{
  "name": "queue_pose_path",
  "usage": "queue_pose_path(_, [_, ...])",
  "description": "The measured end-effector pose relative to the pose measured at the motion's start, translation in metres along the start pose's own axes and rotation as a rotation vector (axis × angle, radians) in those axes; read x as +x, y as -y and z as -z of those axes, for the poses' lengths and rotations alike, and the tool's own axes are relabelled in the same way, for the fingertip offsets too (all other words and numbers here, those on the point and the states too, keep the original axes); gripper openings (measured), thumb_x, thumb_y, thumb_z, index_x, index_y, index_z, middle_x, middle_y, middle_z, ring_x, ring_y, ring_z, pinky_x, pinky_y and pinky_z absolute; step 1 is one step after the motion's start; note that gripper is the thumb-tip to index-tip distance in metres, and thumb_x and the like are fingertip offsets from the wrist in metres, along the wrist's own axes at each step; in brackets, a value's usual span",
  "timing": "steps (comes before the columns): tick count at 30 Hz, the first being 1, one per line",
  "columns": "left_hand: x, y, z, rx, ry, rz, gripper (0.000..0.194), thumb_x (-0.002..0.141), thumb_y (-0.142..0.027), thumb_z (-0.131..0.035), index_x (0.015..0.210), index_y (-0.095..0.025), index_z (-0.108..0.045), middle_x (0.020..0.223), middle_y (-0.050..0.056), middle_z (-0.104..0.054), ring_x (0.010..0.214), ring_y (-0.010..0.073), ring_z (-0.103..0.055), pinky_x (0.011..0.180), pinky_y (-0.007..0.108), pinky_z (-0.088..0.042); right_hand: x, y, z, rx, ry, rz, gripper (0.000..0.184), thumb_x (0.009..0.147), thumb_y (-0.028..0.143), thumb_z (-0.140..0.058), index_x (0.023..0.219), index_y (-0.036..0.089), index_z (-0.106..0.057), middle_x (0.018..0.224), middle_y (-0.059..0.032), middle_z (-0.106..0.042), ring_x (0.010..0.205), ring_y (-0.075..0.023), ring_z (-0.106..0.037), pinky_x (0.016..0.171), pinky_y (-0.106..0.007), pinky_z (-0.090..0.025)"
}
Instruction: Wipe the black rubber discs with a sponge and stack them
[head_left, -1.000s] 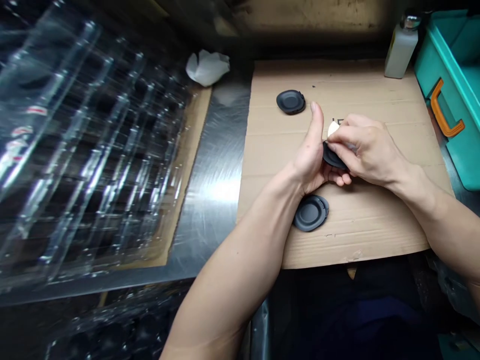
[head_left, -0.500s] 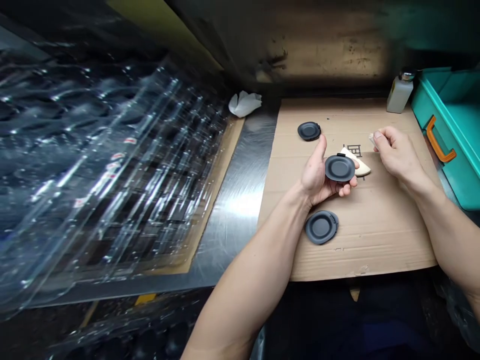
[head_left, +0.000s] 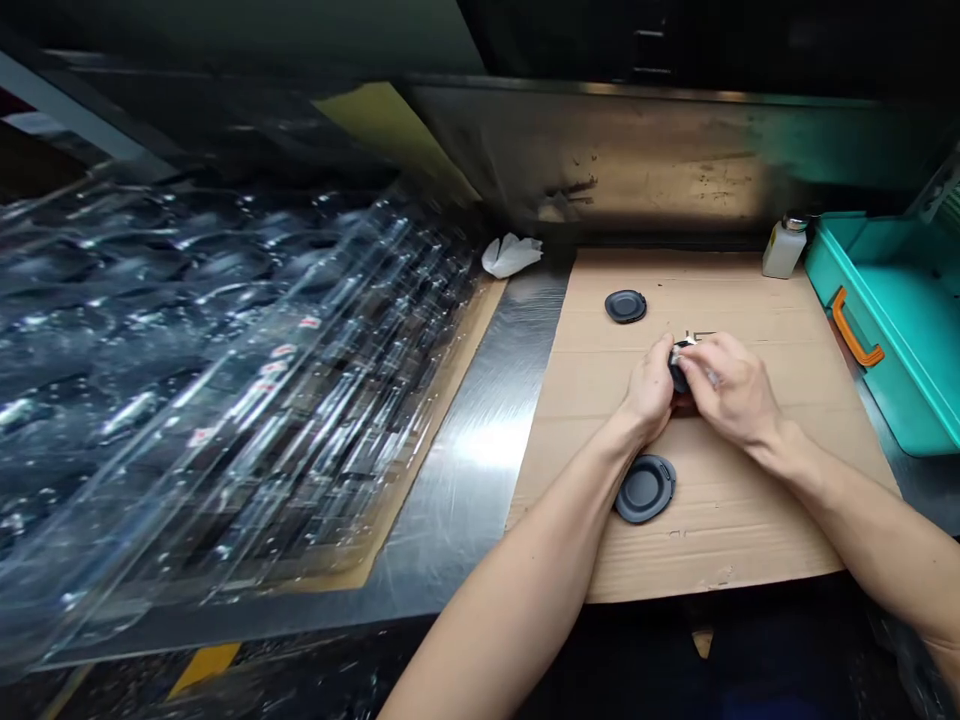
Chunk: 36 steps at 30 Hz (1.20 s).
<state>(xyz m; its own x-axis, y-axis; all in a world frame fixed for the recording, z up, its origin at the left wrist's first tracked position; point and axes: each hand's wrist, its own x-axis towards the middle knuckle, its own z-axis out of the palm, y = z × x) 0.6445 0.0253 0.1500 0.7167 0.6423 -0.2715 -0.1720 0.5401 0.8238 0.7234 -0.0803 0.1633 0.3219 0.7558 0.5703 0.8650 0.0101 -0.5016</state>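
Note:
My left hand [head_left: 649, 392] grips a black, shallow, rounded plastic part [head_left: 676, 376] over the middle of the cardboard, and most of that part is hidden by my fingers. My right hand [head_left: 731, 390] is closed in a pinch on a small white wad [head_left: 677, 353], which touches the upper edge of the part. What the wad is made of I cannot make out. A similar black part [head_left: 625, 306] lies farther back, and another black part [head_left: 645, 488] lies near my left forearm. The cream wedge-shaped pad is almost wholly covered by my hands.
Under my hands lies a cardboard sheet [head_left: 787, 500] on a metal bench [head_left: 480, 440]. Stacked clear plastic trays [head_left: 300, 350] fill the left side. A crumpled white tissue [head_left: 511, 256], a pump bottle [head_left: 784, 248] and a teal bin [head_left: 900, 390] with an orange handle stand around the sheet.
My right hand has moved left and brought the white wad onto the black part in my left hand. The part is now tilted. The camera view has shifted upward.

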Motion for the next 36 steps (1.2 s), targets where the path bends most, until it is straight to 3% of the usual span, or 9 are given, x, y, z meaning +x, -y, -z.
queue_pose_path(2, [0.0,0.001,0.0,-0.02,-0.07,-0.041,0.03,0.094,-0.038,-0.053,0.071,-0.018,-0.051,0.056,-0.004,-0.052,0.044,0.0081,-0.049,0.042,0.019,-0.037,-0.002,-0.002,-0.002,0.006,0.09,0.082,0.021,0.098,0.025,-0.05,0.1,0.022,-0.071,0.098,-0.0072,-0.067,0.09,-0.0188,-0.062,0.08,-0.031,-0.049])
queue_pose_path(7, [0.001,0.003,0.001,0.051,0.047,0.029,0.039,0.093,-0.05,-0.051,0.072,-0.018,-0.052,0.053,-0.002,-0.054,0.041,0.0104,-0.049,0.037,0.02,-0.03,-0.002,-0.014,0.002,-0.105,0.063,0.06,0.022,0.099,0.024,-0.048,0.096,0.021,-0.07,0.095,-0.0075,-0.067,0.09,-0.02,-0.06,0.081,-0.032,-0.048])
queue_pose_path(10, [0.001,0.004,0.003,0.047,0.05,0.026,0.041,0.087,-0.055,-0.061,0.073,-0.018,-0.052,0.054,-0.004,-0.053,0.041,0.0088,-0.047,0.038,0.019,-0.032,-0.002,-0.018,0.003,-0.121,0.141,0.076,0.022,0.099,0.026,-0.048,0.097,0.022,-0.07,0.1,-0.006,-0.068,0.092,-0.0193,-0.061,0.08,-0.03,-0.047])
queue_pose_path(14, [0.001,-0.006,0.007,0.121,0.168,0.044,0.054,0.085,-0.066,-0.06,0.086,-0.012,-0.06,0.07,0.006,-0.066,0.051,0.0102,-0.056,0.042,0.02,-0.037,0.002,-0.032,0.02,-0.4,0.122,-0.204,0.028,0.1,0.03,-0.045,0.096,0.023,-0.071,0.097,-0.0066,-0.067,0.087,-0.0212,-0.06,0.072,-0.03,-0.042])
queue_pose_path(18, [-0.012,-0.033,0.018,0.225,0.153,-0.06,0.05,0.08,-0.061,-0.071,0.097,-0.015,-0.058,0.087,0.009,-0.071,0.059,0.0101,-0.06,0.049,0.02,-0.043,0.004,-0.045,0.036,-0.562,0.038,-0.3,0.033,0.1,0.037,-0.044,0.107,0.021,-0.072,0.111,-0.0132,-0.065,0.106,-0.03,-0.053,0.087,-0.039,-0.04])
queue_pose_path(22, [-0.052,-0.062,0.039,0.692,0.13,-0.095,0.043,0.073,-0.046,-0.082,0.09,-0.018,-0.054,0.08,0.005,-0.07,0.057,0.0104,-0.058,0.048,0.02,-0.038,-0.001,-0.036,0.025,-0.502,0.228,-0.126,0.04,0.099,0.048,-0.05,0.127,0.024,-0.065,0.136,-0.0143,-0.057,0.12,-0.0347,-0.045,0.099,-0.047,-0.032])
queue_pose_path(25, [-0.085,-0.077,0.052,1.149,0.259,0.122,0.036,0.069,-0.046,-0.082,0.08,-0.019,-0.06,0.065,0.0,-0.065,0.055,0.0131,-0.056,0.05,0.024,-0.041,-0.005,-0.028,0.013,-0.437,0.439,-0.076,0.037,0.1,0.044,-0.048,0.123,0.021,-0.067,0.125,-0.0149,-0.064,0.117,-0.0333,-0.048,0.099,-0.047,-0.03])
queue_pose_path(28, [-0.102,-0.078,0.057,1.421,0.405,0.317,0.034,0.068,-0.052,-0.079,0.075,-0.021,-0.066,0.068,0.0,-0.066,0.062,0.0169,-0.059,0.057,0.027,-0.045,-0.005,-0.028,0.008,-0.423,0.485,-0.096,0.034,0.101,0.038,-0.047,0.117,0.018,-0.069,0.121,-0.0166,-0.065,0.117,-0.033,-0.05,0.098,-0.046,-0.031])
queue_pose_path(36, [-0.105,-0.059,0.035,1.77,0.354,0.115,0.052,0.073,-0.057,-0.075,0.111,-0.024,-0.066,0.102,0.006,-0.071,0.088,0.0272,-0.068,0.076,0.035,-0.051,-0.006,-0.033,0.009,-0.372,0.467,-0.109,0.034,0.1,0.04,-0.051,0.118,0.018,-0.069,0.124,-0.0165,-0.065,0.118,-0.0337,-0.052,0.097,-0.046,-0.036])
